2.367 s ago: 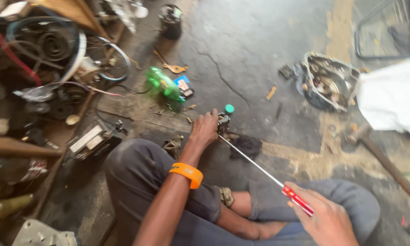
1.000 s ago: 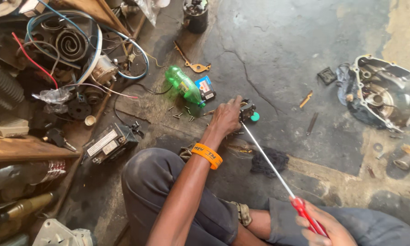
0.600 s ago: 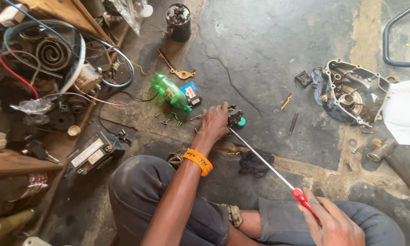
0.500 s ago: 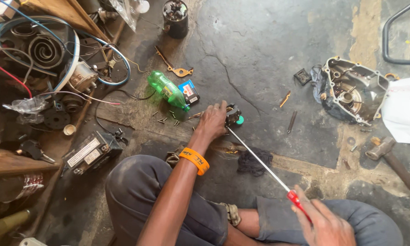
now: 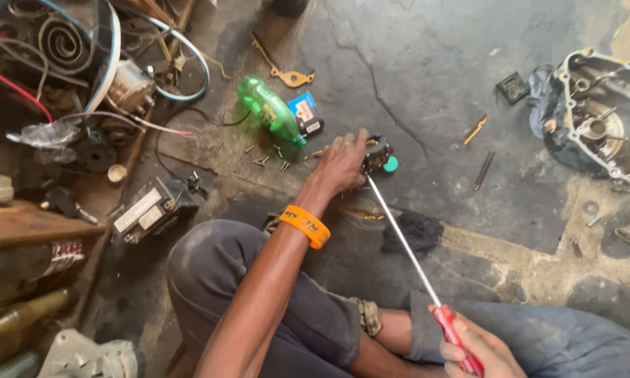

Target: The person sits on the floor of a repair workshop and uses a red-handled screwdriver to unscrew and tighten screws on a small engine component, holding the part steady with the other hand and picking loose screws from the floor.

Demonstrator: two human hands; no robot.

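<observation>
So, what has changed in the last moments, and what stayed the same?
Mostly the camera shifted; the scene slid in the frame. The left hand still steadies the small black part on the floor, and the right hand keeps its hold on the long screwdriver, tip at that part. The green bottle and engine casing lie where they were.

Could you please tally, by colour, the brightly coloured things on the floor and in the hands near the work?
Green: 2, bottle and a small round cap by the part under the left hand.
Red: 1, screwdriver handle in the right hand.
Orange: 1, wristband.
Blue: 1, small box.
Total: 5.
</observation>
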